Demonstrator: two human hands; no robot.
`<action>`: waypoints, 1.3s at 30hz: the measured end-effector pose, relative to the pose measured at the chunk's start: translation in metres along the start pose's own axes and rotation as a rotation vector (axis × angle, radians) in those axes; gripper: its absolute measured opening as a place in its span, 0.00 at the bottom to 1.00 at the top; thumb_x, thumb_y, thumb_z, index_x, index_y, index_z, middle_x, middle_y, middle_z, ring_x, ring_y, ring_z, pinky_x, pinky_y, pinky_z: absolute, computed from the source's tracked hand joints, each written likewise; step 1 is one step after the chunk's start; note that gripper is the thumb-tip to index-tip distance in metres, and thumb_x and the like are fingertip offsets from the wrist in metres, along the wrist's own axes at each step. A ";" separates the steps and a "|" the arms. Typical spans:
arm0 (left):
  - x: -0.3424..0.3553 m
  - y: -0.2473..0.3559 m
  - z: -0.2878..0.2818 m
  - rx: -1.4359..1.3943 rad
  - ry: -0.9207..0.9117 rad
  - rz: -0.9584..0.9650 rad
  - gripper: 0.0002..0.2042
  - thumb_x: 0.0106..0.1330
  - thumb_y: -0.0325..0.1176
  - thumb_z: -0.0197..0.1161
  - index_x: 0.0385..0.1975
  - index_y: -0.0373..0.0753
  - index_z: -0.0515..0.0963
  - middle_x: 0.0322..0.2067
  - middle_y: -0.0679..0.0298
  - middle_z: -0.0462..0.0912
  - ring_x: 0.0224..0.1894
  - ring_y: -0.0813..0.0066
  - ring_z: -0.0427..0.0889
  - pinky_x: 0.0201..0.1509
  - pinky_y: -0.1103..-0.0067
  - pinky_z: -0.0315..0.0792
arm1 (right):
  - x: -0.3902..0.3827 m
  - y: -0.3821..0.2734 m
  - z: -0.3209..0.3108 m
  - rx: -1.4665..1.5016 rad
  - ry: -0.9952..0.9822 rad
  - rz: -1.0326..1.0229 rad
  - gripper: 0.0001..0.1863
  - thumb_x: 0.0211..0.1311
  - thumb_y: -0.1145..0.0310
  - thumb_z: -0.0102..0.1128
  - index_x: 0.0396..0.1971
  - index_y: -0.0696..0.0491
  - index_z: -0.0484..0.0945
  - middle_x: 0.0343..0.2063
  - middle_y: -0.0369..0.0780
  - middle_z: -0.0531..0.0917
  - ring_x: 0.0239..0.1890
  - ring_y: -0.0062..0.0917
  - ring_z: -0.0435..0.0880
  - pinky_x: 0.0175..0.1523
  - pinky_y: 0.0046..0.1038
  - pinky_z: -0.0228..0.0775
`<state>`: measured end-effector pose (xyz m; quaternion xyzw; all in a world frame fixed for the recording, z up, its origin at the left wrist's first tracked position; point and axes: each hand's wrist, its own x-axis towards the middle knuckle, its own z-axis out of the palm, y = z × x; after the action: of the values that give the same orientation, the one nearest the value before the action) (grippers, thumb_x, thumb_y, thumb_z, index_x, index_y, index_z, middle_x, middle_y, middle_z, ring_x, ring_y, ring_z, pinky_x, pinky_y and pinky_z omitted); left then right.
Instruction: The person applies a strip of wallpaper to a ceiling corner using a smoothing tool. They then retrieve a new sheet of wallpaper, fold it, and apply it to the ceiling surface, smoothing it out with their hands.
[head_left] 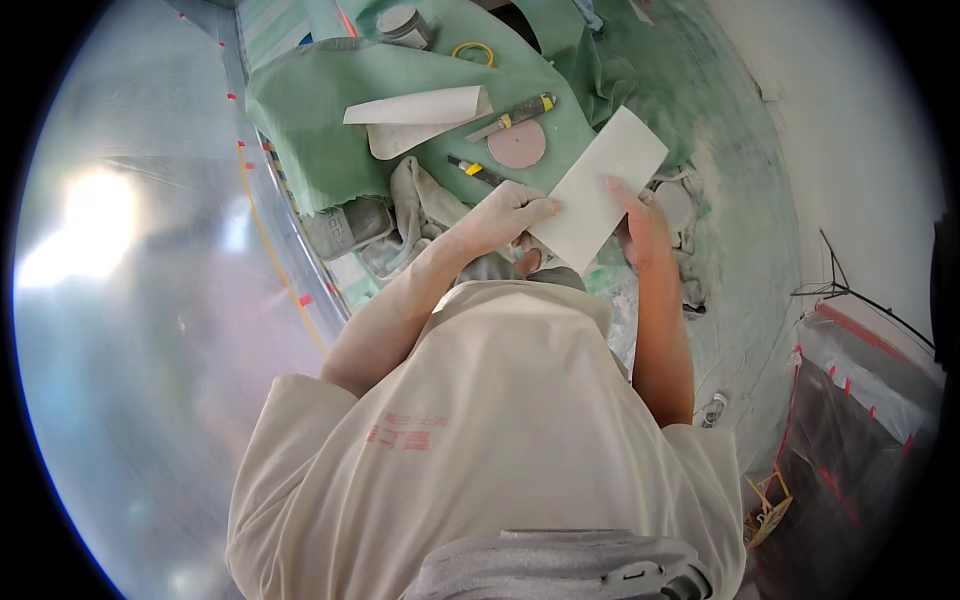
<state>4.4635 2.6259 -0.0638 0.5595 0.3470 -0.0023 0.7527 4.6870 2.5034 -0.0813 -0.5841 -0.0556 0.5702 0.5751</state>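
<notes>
Apart, fingers (541, 209) at white sheet (600, 183) edges

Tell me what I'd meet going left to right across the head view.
Shiny translucent sheeting, grey cylindrical container, thin yellow ring, flat pink disc, white rectangular sheet, thin-legged black stand.

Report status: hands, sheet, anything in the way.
Left hand, right hand: both gripping white sheet. Sheet slanting between them. Knife close to left hand, not blocking.
</notes>
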 end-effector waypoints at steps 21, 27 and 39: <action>0.099 -0.180 -0.031 0.231 0.833 -0.110 0.18 0.67 0.37 0.64 0.52 0.37 0.70 0.43 0.47 0.85 0.50 0.46 0.82 0.59 0.60 0.75 | -0.019 0.001 -0.055 0.565 0.330 -0.159 0.24 0.74 0.63 0.66 0.65 0.54 0.73 0.57 0.40 0.84 0.55 0.29 0.86 0.51 0.33 0.86; 0.011 -0.105 -0.014 -0.536 0.624 0.017 0.17 0.66 0.19 0.56 0.54 0.31 0.66 0.45 0.53 0.81 0.38 0.65 0.85 0.37 0.74 0.78 | -0.008 0.009 -0.063 0.565 0.236 -0.154 0.22 0.75 0.63 0.65 0.62 0.55 0.74 0.55 0.40 0.84 0.55 0.29 0.86 0.51 0.31 0.85; -0.077 -0.018 -0.026 -0.224 0.046 0.158 0.18 0.83 0.44 0.53 0.46 0.32 0.75 0.27 0.66 0.79 0.23 0.82 0.73 0.28 0.82 0.65 | 0.019 0.001 -0.029 0.606 0.155 -0.087 0.17 0.74 0.68 0.63 0.58 0.58 0.77 0.53 0.41 0.87 0.52 0.29 0.89 0.52 0.32 0.87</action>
<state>4.3845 2.6116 -0.0415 0.4976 0.3173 0.1084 0.8000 4.7141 2.4988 -0.1030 -0.4248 0.1360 0.4895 0.7493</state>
